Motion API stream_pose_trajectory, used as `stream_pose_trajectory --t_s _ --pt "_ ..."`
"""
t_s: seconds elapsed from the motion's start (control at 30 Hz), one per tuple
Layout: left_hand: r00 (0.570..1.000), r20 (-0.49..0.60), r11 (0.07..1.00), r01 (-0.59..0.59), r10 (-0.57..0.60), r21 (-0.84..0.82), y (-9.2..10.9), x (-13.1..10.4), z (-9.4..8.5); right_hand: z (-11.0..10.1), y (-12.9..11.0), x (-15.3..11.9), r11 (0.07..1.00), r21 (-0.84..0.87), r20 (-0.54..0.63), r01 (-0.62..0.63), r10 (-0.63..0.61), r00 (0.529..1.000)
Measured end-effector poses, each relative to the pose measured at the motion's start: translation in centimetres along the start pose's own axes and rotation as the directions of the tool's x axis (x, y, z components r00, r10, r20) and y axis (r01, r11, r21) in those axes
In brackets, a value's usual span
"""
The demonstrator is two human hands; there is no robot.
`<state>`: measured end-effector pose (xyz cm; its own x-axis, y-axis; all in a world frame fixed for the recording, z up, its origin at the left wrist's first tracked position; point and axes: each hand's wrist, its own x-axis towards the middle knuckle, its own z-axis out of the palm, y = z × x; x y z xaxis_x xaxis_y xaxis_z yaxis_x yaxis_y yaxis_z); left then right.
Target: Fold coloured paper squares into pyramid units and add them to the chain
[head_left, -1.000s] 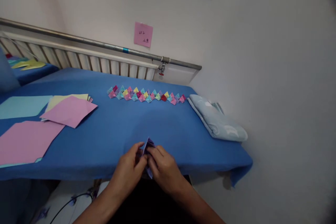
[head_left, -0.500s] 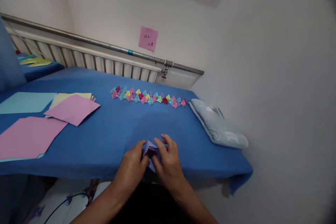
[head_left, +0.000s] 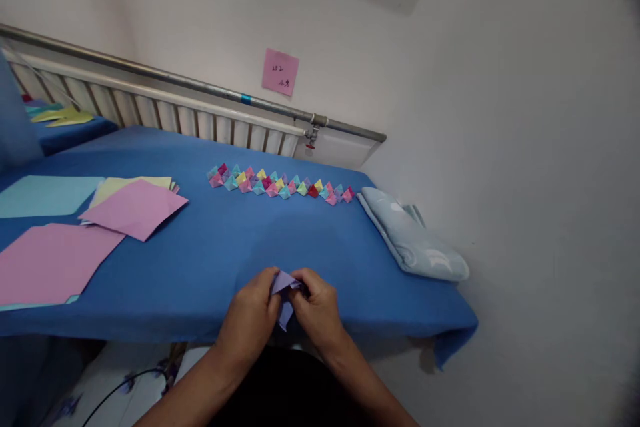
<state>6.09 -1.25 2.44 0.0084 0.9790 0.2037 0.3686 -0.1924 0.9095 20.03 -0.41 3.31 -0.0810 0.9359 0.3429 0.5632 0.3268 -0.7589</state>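
Note:
A piece of purple origami paper [head_left: 285,281], partly folded, is held between my two hands close to the front edge of the blue-covered table. My left hand [head_left: 253,310] is closed on its left side, thumb and fingers pinching it. On its right side my right hand [head_left: 316,307] pinches a folded corner, with the fingers curled in. My fingers hide part of the folds. Beyond the hands, two rows of small folded paper pieces [head_left: 273,184] in pink, yellow, blue, purple and red lie across the table.
Pink paper sheets [head_left: 55,263], a smaller pink sheet [head_left: 137,208] and light blue sheets [head_left: 47,195] lie at the left on the blue cloth [head_left: 200,267]. A folded pale blue blanket [head_left: 410,233] rests at the right end. A radiator [head_left: 200,123] and pipe run along the wall behind.
The right fingers, raised and spread half a second ago, have curled down onto the paper. The purple paper has turned a little in the hands.

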Motion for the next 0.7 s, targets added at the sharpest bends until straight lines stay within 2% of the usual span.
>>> stream_pose_trajectory --t_s 0.1,0.2,0.27,0.33,0.47,0.6,0.7 --pt "0.999 -0.004 0.999 -0.05 0.05 0.008 0.0 0.0 -0.2 0.1 0.5 0.0 0.999 0.032 -0.032 0.018 -0.017 0.999" --pt "0.996 0.006 0.996 -0.084 0.084 0.027 0.0 -0.1 -0.3 0.1 0.8 0.0 0.991 0.075 -0.015 0.114 -0.113 0.993" --pt "0.996 0.008 0.996 -0.087 0.087 0.021 0.0 -0.2 -0.4 0.1 0.9 -0.1 0.98 0.094 -0.007 0.174 -0.174 0.985" --pt "0.997 0.002 0.997 -0.073 0.073 0.006 0.1 -0.2 -0.5 0.0 1.0 -0.3 0.978 0.11 -0.011 0.18 -0.18 0.984" --pt "1.0 0.012 0.996 -0.021 0.022 -0.085 0.3 -0.2 -0.6 0.0 1.1 -0.8 0.974 0.19 -0.031 0.12 -0.117 0.993" --pt "0.997 0.052 0.973 0.062 -0.051 -0.224 0.5 -0.3 -0.6 0.4 1.3 -1.1 0.955 0.293 -0.1 0.051 -0.022 0.995" --pt "0.981 0.109 0.922 0.189 -0.162 -0.338 0.7 -0.4 -0.9 0.5 1.5 -1.3 0.95 0.297 -0.129 0.094 -0.058 0.99"
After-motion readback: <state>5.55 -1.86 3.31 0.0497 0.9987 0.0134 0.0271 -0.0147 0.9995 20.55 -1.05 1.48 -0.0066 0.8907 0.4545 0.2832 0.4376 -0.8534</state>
